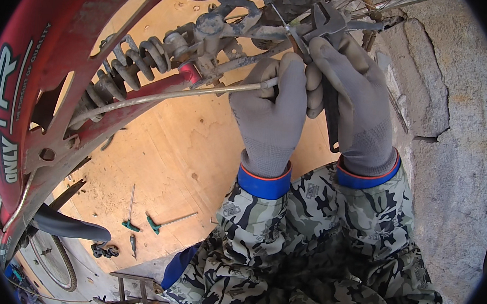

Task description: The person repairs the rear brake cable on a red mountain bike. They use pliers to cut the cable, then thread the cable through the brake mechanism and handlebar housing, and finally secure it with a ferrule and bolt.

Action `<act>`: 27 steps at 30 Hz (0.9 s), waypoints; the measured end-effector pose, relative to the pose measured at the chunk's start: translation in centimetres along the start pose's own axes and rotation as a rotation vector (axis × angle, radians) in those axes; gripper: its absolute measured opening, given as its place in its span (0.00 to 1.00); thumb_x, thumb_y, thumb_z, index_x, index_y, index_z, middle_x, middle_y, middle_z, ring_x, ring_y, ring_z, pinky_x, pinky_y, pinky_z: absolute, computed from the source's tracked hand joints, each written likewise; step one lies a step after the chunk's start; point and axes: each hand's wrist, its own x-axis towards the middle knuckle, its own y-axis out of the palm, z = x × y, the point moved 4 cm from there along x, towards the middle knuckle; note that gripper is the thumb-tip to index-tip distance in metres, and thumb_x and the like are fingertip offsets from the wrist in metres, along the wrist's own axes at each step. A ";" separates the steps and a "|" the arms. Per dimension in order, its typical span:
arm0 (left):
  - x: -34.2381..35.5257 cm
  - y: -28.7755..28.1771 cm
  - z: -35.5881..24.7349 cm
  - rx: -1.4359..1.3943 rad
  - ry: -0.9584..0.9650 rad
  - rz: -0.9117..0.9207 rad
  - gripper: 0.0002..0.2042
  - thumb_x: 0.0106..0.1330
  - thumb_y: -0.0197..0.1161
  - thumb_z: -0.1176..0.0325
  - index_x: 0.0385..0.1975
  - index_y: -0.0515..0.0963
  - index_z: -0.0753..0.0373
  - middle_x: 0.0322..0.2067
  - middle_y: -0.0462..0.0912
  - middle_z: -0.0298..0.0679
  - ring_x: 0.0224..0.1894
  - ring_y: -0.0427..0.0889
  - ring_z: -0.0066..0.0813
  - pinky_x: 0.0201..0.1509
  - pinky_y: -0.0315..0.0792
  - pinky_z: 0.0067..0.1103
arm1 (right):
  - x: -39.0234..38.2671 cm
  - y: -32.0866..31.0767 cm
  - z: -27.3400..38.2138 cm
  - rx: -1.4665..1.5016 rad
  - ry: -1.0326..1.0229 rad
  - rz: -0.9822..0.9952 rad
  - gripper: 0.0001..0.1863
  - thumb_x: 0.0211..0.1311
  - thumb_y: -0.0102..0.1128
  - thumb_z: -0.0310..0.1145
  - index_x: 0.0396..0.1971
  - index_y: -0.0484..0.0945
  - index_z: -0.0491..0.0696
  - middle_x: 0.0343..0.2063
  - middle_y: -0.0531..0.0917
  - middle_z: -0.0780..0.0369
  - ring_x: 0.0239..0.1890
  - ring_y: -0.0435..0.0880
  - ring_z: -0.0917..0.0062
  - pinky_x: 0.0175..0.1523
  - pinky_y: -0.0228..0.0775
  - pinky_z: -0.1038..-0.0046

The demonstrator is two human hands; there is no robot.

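Both of my hands wear grey gloves and meet at the dirty rear end of a red bicycle frame. My left hand is closed round the end of a pale cable housing, which curves back along the frame. In my right hand is an adjustable wrench; its jaws stick up past the fingers and its dark handle runs down under the palm. A thin cable comes down from above toward the fingertips, where the gloves hide the contact.
Left of my hands sits a muddy coil spring in the frame. On the plywood board lie two green-handled tools, a small screwdriver and a black bike part. A wheel and wooden stool stand lower left; cracked concrete lies right.
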 end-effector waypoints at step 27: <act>-0.3 -1.8 1.3 0.248 0.084 0.018 0.14 0.71 0.62 0.72 0.21 0.71 0.68 0.16 0.70 0.29 0.21 0.64 0.13 0.24 0.57 0.20 | 2.0 0.4 -0.2 -0.338 -0.380 0.039 0.17 0.67 0.55 0.25 0.54 0.78 0.41 0.41 0.87 0.63 0.24 0.73 0.91 0.27 0.64 0.85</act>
